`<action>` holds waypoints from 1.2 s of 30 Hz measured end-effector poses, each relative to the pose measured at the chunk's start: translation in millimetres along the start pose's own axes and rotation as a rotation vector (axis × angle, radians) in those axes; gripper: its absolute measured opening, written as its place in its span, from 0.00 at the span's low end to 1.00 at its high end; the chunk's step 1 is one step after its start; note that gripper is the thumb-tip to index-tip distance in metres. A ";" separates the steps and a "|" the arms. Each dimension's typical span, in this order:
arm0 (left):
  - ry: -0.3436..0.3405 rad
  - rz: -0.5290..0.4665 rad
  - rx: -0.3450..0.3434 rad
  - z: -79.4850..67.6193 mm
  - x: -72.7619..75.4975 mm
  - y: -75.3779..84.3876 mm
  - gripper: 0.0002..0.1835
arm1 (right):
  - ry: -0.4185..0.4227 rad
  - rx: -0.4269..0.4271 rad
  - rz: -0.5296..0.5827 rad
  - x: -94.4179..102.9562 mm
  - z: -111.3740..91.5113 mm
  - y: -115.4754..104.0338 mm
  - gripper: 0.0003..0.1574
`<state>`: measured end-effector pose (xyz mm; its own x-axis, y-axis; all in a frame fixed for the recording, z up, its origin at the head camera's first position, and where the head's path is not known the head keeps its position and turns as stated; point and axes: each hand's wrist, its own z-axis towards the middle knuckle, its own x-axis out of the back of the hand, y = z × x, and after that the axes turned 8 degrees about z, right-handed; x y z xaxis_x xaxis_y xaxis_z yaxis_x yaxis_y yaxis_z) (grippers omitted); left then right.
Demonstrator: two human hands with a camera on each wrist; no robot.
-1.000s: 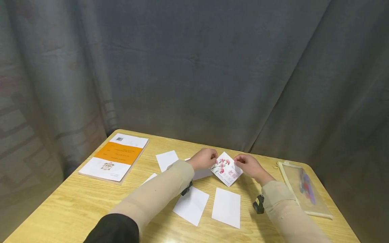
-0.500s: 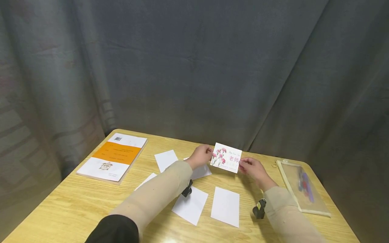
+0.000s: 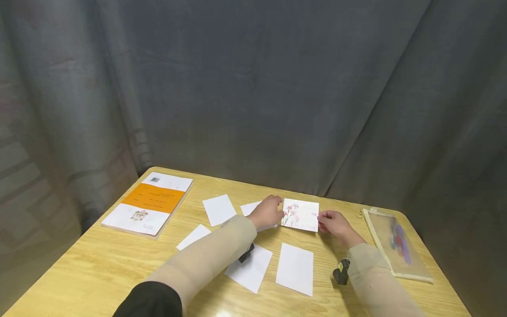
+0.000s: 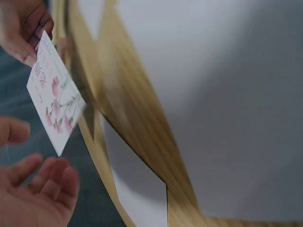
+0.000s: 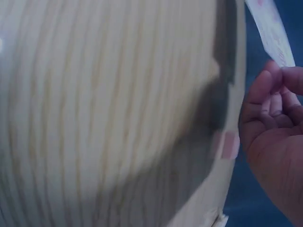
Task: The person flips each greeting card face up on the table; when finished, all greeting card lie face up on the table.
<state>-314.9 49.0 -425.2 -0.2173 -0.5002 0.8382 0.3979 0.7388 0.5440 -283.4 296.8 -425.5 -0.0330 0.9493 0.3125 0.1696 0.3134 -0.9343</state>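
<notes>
A white card with pink carnations and pink Chinese characters [image 3: 300, 214] is above the far part of the table. My right hand [image 3: 336, 224] pinches its right edge between thumb and fingers, as the right wrist view also shows at the card's corner [image 5: 272, 35]. My left hand [image 3: 267, 212] is just beside the card's left edge. In the left wrist view the thumb and fingers of that left hand [image 4: 40, 182] are spread apart, with a gap between them and the card [image 4: 54, 94].
Several blank white cards lie spread on the wooden table [image 3: 158, 268], one at the front [image 3: 295, 269] and one farther back [image 3: 219, 210]. A book with an orange band [image 3: 152, 198] lies at the left. At the right is a translucent zip pouch [image 3: 390, 242] with coloured items inside.
The card has turned from a diamond slant to nearly level and shifted slightly right, after being raised and lowered a little. My left hand has let go of its left edge.
</notes>
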 end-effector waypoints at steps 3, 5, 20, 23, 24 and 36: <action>-0.085 0.199 -0.076 -2.8 -6.4 4.1 0.26 | 0.003 -0.034 -0.053 6.2 5.1 8.6 0.09; -0.126 0.320 -0.142 -5.7 -9.5 7.9 0.25 | 0.009 -0.050 -0.075 7.9 8.5 14.0 0.08; -0.240 0.627 -0.326 -10.2 -24.1 14.3 0.04 | 0.128 0.015 -0.464 -8.4 18.2 11.2 0.10; -0.243 0.626 -0.324 -9.9 -25.4 16.2 0.05 | 0.153 0.023 -0.522 -12.2 15.9 10.2 0.11; -0.244 0.619 -0.321 -10.1 -25.0 16.3 0.05 | 0.158 0.020 -0.527 -13.2 15.7 9.9 0.11; -0.202 0.487 -0.135 -22.8 27.0 -22.6 0.27 | 0.092 0.058 -0.366 -43.5 15.2 -22.7 0.15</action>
<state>-309.4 8.5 -415.7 -0.1410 -0.0077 0.9900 0.6034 0.7921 0.0921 -300.8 248.7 -420.5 0.0078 0.7690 0.6392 0.1071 0.6349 -0.7652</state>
